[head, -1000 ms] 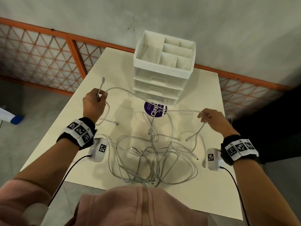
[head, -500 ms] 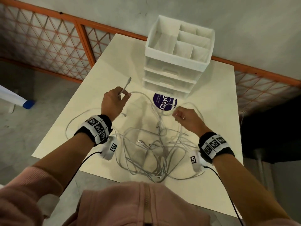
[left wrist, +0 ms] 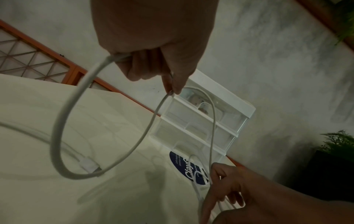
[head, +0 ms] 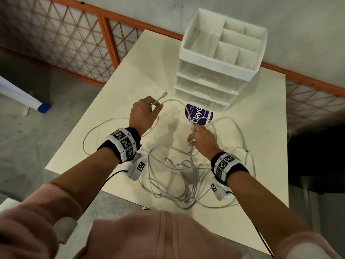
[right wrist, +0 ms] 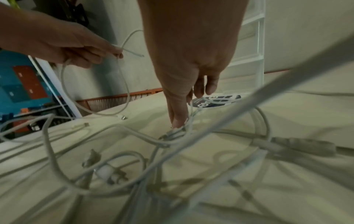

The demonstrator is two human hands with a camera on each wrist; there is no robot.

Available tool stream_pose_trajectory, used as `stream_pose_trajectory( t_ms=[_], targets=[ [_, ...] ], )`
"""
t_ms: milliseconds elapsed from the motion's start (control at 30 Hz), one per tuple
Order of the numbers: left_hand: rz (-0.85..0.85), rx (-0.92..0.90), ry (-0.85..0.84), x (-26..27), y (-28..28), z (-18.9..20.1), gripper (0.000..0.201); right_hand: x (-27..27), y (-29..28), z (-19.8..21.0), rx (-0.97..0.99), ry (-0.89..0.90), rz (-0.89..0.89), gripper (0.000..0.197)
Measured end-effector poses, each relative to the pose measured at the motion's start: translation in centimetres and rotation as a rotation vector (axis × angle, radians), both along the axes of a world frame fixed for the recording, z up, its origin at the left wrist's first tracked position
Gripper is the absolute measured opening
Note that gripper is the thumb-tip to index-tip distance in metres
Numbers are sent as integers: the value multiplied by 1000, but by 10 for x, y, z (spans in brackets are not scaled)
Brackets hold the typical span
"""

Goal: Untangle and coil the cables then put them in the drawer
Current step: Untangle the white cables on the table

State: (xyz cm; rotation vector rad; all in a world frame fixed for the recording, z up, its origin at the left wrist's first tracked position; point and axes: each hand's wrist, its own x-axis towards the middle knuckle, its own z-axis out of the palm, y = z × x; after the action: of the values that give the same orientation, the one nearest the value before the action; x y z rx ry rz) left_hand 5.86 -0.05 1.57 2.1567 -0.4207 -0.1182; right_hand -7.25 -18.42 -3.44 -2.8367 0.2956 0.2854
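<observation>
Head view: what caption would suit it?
Left hand loops a cable; right hand pinches it above the tangle.

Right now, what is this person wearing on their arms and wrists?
Both forearms are bare, with pink ribbed sleeves pushed up toward the elbows. Each wrist carries a black band: the left wrist band and right wrist band bear white blocks printed with black square markers. A small white camera box hangs under each wrist, with a thin black cable trailing back.

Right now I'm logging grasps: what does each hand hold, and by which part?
The left hand grips a white charging cable just behind its plug end, one loop hanging. The right hand pinches the same cable's run farther along.
</observation>
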Motion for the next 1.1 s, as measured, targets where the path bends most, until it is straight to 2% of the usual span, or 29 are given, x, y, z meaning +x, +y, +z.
stream_pose_trajectory(
  t_ms=[133,200,300,433,500,567,700,767,833,933,1000,1100],
  targets=[
    [4,12,-11,-1,-1,2,20,-4,-1,-1,-166,-35,128,15],
    [6,9,-12,0,-2,4,19,-5,0,6,-135,-86,136,10],
    [-2,3,-17,0,-5,11,17,-4,3,32,135,-193,40,8],
    [-52,-71,-42,-1,-12,22,14,3,9,93,618,-272,-71,2],
    [-136,-144,-28,-5,-17,31,13,7,10,120,815,-319,-98,6],
    [-245,-206,20,-12,-21,42,17,9,8,139,907,-415,-113,6],
    [-417,-387,190,-30,-29,60,25,13,7,165,956,-548,-150,8],
    [-461,-430,212,-39,-32,66,23,15,6,173,974,-604,-158,14],
    [-514,-468,234,-46,-34,71,22,17,8,179,1014,-620,-174,9],
    [-595,-509,265,-55,-36,75,24,20,14,184,1017,-672,-219,3],
    [-635,-542,313,-55,-36,75,21,20,16,183,954,-740,-225,9],
    [-704,-484,398,-53,-34,75,17,19,15,176,892,-832,-245,10]
  ],
)
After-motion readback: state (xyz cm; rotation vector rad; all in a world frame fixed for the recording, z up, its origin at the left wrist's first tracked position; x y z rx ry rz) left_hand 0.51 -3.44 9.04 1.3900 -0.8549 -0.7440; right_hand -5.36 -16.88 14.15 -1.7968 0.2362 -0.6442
